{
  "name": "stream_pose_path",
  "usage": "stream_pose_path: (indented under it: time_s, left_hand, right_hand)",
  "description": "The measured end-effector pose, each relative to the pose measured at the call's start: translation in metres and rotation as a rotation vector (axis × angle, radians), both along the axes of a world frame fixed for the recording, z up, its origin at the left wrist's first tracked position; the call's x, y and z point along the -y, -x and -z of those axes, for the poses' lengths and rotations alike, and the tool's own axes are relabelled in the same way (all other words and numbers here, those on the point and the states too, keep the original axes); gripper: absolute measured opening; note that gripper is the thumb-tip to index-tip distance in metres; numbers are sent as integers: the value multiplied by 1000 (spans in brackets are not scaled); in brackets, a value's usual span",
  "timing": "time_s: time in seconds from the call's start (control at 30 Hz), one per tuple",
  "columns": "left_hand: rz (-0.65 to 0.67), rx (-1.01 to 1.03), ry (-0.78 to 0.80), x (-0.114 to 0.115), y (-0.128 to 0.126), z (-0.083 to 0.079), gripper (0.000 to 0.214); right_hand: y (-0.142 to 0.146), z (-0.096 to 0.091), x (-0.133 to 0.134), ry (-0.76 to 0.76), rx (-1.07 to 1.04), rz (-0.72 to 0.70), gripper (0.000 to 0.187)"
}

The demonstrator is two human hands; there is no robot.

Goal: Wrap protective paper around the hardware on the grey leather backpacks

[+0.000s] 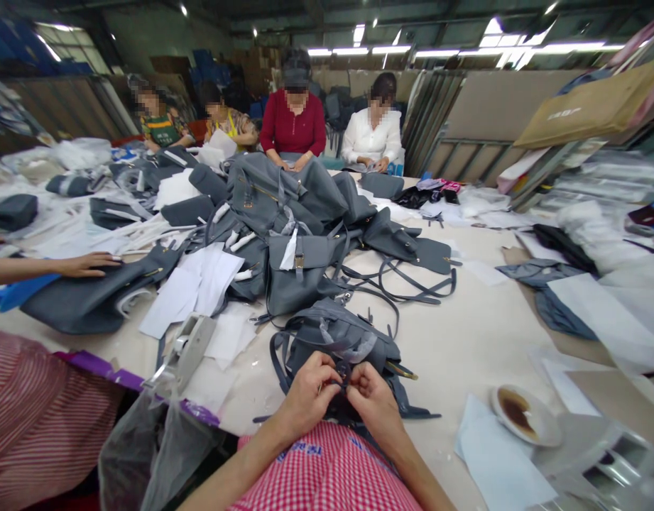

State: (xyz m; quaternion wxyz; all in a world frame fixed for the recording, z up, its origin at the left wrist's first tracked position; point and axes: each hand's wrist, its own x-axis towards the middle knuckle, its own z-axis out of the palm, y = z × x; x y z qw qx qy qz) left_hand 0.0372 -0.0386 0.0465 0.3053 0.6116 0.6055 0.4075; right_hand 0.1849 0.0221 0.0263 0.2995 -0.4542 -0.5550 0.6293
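Observation:
A dark grey-blue backpack [353, 330] lies on the table right in front of me, its straps spread around it. Both hands meet at its near edge. My left hand [313, 387] is closed, thumb and fingers pinching a dark strap. Close beside it, my right hand [372, 394] also pinches at the same strap area from the other side. The exact bit between the fingertips is small and partly hidden. Clear plastic film wraps the backpack's handle. A brush-like tool with a yellowish tip [402, 370] sticks out at the bag's right side.
A pile of grey bags [289, 191] fills the table's middle. White paper sheets [193, 287] and a tape dispenser [185, 351] lie left. A dish of brown liquid [523, 415] stands right. A co-worker's hand [89, 265] rests on another bag; several people work across the table.

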Motion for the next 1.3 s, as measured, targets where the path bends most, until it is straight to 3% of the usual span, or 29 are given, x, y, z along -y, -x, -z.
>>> stream_pose_path:
  time_s: [0.07, 0.13, 0.27, 0.37, 0.47, 0.6, 0.7, 0.83, 0.93, 1.07, 1.2, 1.3]
  left_hand:
    - [42, -124, -50, -1, 0, 5, 17]
    - [91, -272, -102, -1, 0, 9, 19]
    - [102, -408, -151, -4, -1, 14, 21]
    - [84, -433, -159, -4, -2, 15, 22]
    - [70, -538, -184, -3, -4, 10, 21]
    - [32, -634, -259, -5, -6, 7, 20]
    - [-35, -545, -235, -10, -6, 12, 23]
    - [-61, -416, -209, -12, -3, 17, 22]
    - [-36, -348, -201, -15, -5, 10, 18]
    - [-153, -215, -150, -23, -6, -5, 17]
    - [-216, 57, -13, -23, 1, -10, 3]
    - [-190, 269, 188, -17, 3, -6, 9]
  right_hand:
    - [-2, 1, 1, -101, 89, -24, 11]
    - [-1, -1, 3, -97, 89, -8, 12]
    - [4, -7, 8, 191, -150, 23, 22]
    - [7, -9, 11, 263, -230, 30, 30]
    - [7, -7, 11, 121, -136, 59, 27]
    - [6, -5, 9, -114, 146, 9, 17]
    - [7, -9, 10, -153, 206, 12, 22]
    - [8, -11, 13, 114, -48, 5, 34]
    - [5, -4, 18, 167, -19, -41, 32]
    - [0, 4, 26, 138, 50, -146, 31]
    - [-4, -1, 26, 316, -81, -250, 30]
    - [-5, -6, 23, 359, -66, -289, 34]
